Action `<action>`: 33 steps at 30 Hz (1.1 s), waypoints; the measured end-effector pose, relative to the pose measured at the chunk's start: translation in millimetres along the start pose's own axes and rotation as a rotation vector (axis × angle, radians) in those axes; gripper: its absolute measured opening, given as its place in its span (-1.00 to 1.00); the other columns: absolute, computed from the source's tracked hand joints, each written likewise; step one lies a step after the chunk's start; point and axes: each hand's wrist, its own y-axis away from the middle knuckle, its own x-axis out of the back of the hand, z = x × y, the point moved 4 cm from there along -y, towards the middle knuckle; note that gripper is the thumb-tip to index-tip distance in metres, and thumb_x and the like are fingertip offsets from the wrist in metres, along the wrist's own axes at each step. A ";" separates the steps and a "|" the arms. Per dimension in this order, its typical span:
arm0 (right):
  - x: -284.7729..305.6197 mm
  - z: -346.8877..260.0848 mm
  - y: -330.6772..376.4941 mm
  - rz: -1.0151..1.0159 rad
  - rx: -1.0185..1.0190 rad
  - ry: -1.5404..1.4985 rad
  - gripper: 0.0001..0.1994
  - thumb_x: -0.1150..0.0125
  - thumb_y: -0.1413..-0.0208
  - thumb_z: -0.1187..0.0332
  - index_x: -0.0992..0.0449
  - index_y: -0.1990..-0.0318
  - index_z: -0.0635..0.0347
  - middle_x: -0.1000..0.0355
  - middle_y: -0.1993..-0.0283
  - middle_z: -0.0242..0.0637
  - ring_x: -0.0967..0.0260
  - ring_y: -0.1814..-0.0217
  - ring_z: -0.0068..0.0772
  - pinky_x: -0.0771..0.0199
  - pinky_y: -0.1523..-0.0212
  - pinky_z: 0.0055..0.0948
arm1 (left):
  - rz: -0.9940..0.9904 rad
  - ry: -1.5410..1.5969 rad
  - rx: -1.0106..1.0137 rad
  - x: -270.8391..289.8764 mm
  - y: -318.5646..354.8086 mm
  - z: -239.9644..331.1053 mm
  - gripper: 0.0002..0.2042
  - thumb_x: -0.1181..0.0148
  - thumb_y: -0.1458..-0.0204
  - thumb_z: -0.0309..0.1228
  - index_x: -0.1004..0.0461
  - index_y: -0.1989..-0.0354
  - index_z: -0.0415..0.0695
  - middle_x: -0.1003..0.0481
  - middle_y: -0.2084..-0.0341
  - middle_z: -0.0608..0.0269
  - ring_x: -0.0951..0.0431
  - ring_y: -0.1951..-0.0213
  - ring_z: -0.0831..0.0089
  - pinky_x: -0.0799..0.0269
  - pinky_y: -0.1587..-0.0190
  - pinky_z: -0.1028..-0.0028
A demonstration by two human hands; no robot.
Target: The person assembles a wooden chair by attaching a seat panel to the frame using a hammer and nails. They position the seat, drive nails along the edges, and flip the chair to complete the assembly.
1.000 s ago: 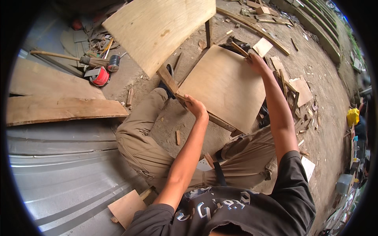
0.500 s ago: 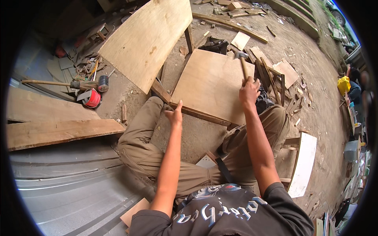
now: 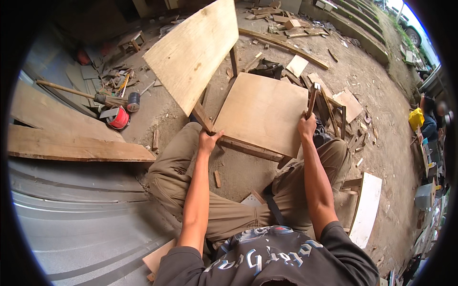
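A: Where's the hammer (image 3: pixel 313 99)?
B: Right hand (image 3: pixel 307 125), fingers closed round the handle. Long axis roughly along the seat panel's (image 3: pixel 262 112) right edge, head just beside the far right corner.
A: Left hand (image 3: pixel 208 141)?
B: Near left corner, thumb at the panel; finger wrap hidden, can't tell.
A: Key relation?
B: My read: panel lies left of the hammer, between the hands; right hand nearer its right edge.

Dirt floor (image 3: pixel 391 167) (strewn with wood scraps (image 3: pixel 292 24)); stepped ledges (image 3: pixel 362 39) upper right.
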 end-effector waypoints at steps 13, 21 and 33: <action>-118.8 -49.1 -48.5 -0.336 0.302 0.011 -0.75 -0.12 -0.20 0.23 -0.47 0.06 0.15 -0.52 0.20 0.19 -0.46 0.04 0.28 -0.44 0.07 0.07 | 0.245 -0.103 0.114 27.8 49.0 -3.5 -0.41 -0.36 0.02 -0.52 -0.30 -0.22 -0.34 -0.45 -0.03 0.12 -0.45 -0.07 0.36 -0.33 -0.15 0.38; -96.4 -79.1 -24.8 -0.289 0.347 0.262 -0.73 -0.02 -0.30 0.23 -0.35 0.03 0.24 -0.53 0.20 0.17 -0.47 0.07 0.32 -0.43 0.03 0.17 | 0.183 -0.009 0.107 22.6 45.8 3.3 -0.16 -0.29 0.01 -0.57 0.06 -0.44 -0.25 -0.25 -0.25 0.04 -0.28 -0.26 0.28 -0.13 -0.33 0.30; -20.4 -131.6 225.3 -0.760 0.086 -0.399 -0.65 -0.10 -0.33 0.15 -0.38 0.32 0.31 -0.32 0.58 -0.14 -0.24 0.56 -0.41 -0.26 0.52 -0.23 | -0.135 -0.351 0.081 57.0 28.1 -3.0 -0.49 -0.35 -0.03 -0.31 -0.42 -0.19 -0.07 -0.39 -0.19 0.15 -0.36 -0.23 0.25 -0.30 -0.22 0.30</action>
